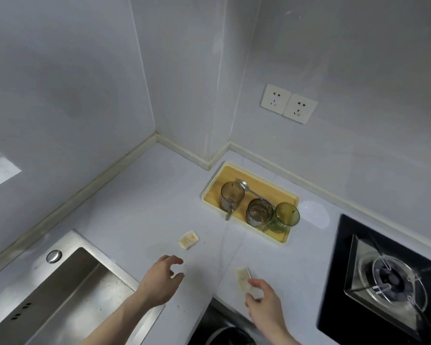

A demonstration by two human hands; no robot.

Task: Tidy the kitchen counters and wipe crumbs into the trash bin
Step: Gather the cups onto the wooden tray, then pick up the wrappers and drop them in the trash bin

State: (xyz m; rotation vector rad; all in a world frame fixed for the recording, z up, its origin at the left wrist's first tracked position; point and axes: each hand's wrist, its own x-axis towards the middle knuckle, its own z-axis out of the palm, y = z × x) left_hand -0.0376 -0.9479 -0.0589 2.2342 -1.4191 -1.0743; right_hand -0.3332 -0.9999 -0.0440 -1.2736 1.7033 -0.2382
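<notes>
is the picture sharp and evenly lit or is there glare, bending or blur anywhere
Head view: soft and a bit hazy throughout, with flat, dim light and a grey cast; wide-angle bending tilts the walls and curves the counter edges; a pale glare spot sits on the counter by the tray; the left hand and right hand look slightly smeared; the stove burner shows streaky highlights.
</notes>
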